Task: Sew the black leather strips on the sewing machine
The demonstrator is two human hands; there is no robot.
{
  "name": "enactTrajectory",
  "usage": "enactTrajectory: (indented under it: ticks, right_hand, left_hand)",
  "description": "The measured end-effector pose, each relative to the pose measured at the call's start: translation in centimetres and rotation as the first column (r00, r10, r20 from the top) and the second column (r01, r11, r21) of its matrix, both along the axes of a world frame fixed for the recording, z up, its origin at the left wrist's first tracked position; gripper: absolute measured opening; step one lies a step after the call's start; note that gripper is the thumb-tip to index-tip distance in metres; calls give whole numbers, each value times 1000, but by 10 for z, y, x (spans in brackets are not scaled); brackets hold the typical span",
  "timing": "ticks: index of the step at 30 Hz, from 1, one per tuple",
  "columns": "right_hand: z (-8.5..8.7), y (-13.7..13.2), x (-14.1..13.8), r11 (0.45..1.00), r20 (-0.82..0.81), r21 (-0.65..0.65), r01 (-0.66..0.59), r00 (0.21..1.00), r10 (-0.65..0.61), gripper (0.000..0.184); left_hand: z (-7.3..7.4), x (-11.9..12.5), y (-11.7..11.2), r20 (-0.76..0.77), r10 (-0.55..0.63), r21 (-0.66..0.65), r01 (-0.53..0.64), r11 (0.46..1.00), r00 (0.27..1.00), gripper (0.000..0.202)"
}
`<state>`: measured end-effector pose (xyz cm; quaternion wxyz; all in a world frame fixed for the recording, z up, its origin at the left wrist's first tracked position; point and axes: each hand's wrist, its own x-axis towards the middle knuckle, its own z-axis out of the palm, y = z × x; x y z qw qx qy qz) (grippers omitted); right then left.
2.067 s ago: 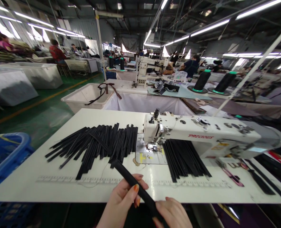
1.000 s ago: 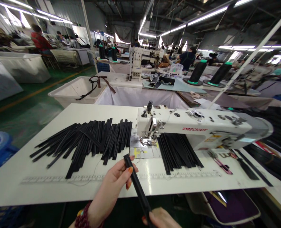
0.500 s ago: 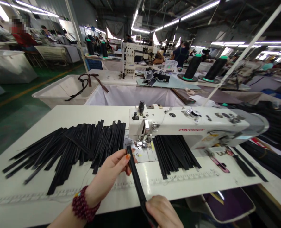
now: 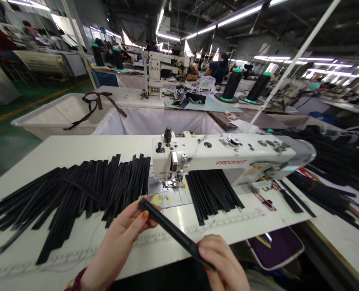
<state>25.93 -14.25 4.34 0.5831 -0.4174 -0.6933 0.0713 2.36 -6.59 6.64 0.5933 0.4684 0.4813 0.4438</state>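
Observation:
A black strip (image 4: 172, 231), folded lengthwise, is stretched between my two hands in front of the sewing machine (image 4: 197, 157). My left hand (image 4: 134, 222) pinches its upper end between thumb and fingers, just below the needle area. Around the lower end, near the table's front edge, the fingers of my right hand (image 4: 220, 258) are closed. The strip slants down to the right, apart from the presser foot (image 4: 174, 184). Left of the needle lies a spread pile of black strips (image 4: 88, 186). More black strips (image 4: 214, 194) lie under the machine's arm.
Pink-handled snips (image 4: 263, 199) and a black-bristled brush (image 4: 290, 200) lie right of the machine. A printed ruler scale (image 4: 222, 220) runs along the white table (image 4: 64, 145). Behind stand a pale bin (image 4: 46, 117) and thread cones (image 4: 232, 85). Dark material (image 4: 334, 157) is heaped at right.
The strip has swung from steep to a flatter slant. My right hand has moved up and right, my left hand down and left. The camera view has shifted right.

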Motion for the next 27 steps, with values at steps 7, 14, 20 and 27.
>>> enactTrajectory:
  ticks: [7,14,20,27]
  right_hand:
    - [-44,16,-46,945,477,290,149,834,-278,41]
    - [-88,29,-65,953,370,237,190,889,-269,35]
    - [-89,41,-63,965,356,200,171,905,-234,35]
    - [-68,50,-53,980,460,166,110,870,-176,35]
  left_hand:
    - [-57,-6,14,-863,178,449,556,700,473,46]
    - [-71,-6,27,-930,310,351,728,589,198,46]
    - [-69,0,52,-945,301,286,770,570,128,43]
    - [-67,3,62,-958,244,273,752,600,152,43]
